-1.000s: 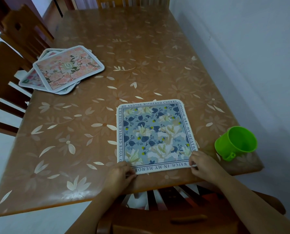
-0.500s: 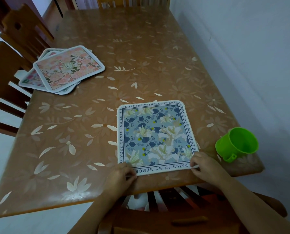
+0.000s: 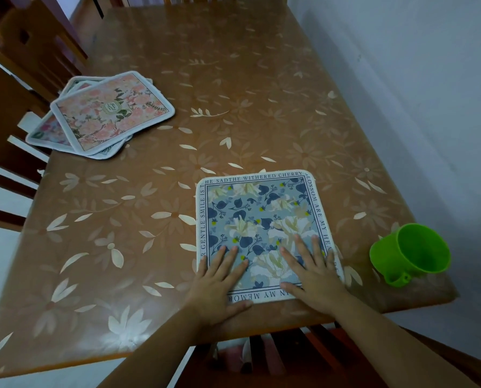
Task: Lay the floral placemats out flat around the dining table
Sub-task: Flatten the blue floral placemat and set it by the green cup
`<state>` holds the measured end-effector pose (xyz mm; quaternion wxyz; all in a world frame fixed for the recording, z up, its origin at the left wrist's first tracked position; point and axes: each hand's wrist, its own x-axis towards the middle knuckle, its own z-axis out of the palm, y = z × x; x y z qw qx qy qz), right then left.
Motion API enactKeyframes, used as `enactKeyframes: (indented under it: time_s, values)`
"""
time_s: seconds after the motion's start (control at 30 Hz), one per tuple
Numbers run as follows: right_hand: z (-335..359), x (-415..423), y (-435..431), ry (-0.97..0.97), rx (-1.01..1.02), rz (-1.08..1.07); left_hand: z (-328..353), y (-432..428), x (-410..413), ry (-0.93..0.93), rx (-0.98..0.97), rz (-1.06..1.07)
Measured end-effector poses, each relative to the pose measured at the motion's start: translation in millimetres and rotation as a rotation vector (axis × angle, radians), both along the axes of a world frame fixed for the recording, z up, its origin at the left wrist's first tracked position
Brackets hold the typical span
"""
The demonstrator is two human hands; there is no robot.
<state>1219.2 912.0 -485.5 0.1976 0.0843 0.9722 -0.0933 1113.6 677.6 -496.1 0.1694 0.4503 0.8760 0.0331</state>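
Both hands lie palms down on the blue floral placemat (image 3: 261, 217), fingers straight & spread, gripping nothing. The left hand (image 3: 219, 281) covers its near-L corner w/ thumb along the near border; the right hand (image 3: 313, 275) covers the near-R corner. Mat is flat on the tabletop (image 3: 155, 219), at the near edge, R of centre. The stack of pink floral placemats (image 3: 110, 113) sits askew at the far-L edge, well apart. A green cup (image 3: 410, 253) stands near the mat's R side, not touching.

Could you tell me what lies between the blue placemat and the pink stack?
Only bare patterned tabletop separates the blue placemat and pink stack, per the head view.
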Motion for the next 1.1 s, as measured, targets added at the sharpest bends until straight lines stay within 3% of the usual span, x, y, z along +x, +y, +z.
enactKeyframes:
  time_s: [0.6,0.93,1.1]
  values:
    - [-22,-151,55,0.289,0.046,0.177,-13,92,-132,0.093,0.165,0.204]
    - [-32,-171,63,0.332,0.161,-0.274,-17,100,-146,0.132,0.214,0.416]
    - [-29,-123,58,0.331,0.113,-0.201,-18,86,-123,0.114,0.18,0.419]
